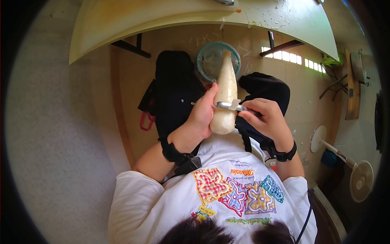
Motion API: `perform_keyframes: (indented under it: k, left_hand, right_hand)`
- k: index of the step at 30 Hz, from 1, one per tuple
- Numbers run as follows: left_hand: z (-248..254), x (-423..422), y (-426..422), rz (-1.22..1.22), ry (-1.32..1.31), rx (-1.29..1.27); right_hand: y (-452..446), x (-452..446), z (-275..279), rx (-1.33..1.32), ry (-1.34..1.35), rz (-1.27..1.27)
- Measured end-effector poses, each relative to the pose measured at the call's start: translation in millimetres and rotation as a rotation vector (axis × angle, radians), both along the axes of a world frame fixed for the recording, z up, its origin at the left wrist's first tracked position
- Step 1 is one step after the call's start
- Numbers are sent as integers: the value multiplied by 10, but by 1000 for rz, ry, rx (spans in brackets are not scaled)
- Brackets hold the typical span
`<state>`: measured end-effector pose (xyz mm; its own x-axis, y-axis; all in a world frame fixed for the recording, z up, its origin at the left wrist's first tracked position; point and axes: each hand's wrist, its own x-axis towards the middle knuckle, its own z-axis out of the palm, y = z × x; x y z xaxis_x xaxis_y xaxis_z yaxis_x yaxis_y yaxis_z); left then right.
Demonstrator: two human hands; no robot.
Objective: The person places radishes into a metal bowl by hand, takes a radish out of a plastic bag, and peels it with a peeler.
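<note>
A long pale daikon radish (226,87) points away from my body, its thick rounded end nearest me and its thin tip over the basin. My left hand (202,110) is closed around the radish's left side near the thick end. In my right hand (266,115) is a grey-handled peeler (239,107), lying crosswise on top of the radish. A small strip of peel sits at the peeler's blade. Beneath the tip, a light-blue basin (198,61) stands on the floor between my legs, with pale scraps inside.
Ahead is a pale table (183,14) with wet scraps on its right part and dark metal legs. Peel bits lie on the tiled floor around the basin. A standing fan (360,179) and a folding chair (352,83) are at the right; a wall (53,134) is at the left.
</note>
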<state>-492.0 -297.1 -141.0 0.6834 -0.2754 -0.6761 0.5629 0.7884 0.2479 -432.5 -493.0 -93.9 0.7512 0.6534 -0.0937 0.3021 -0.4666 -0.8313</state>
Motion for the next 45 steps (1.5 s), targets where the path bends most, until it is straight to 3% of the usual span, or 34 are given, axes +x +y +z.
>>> perform_keyframes:
  k: [11, 26, 29, 45]
  left_hand:
    - [-5, -18, -33, -21, -28, -72]
    - [-23, -18, 28, 8, -64, 38]
    - [-21, -40, 7, -14, -58, -96]
    - [39, -55, 1, -68, -13, 7]
  right_hand:
    - [23, 25, -16, 8, -42, 11]
    - [55, -1, -58, 11, -36, -26]
    - [65, 14, -29, 31, -48, -37]
    - [-20, 28, -25, -47, -101, -37]
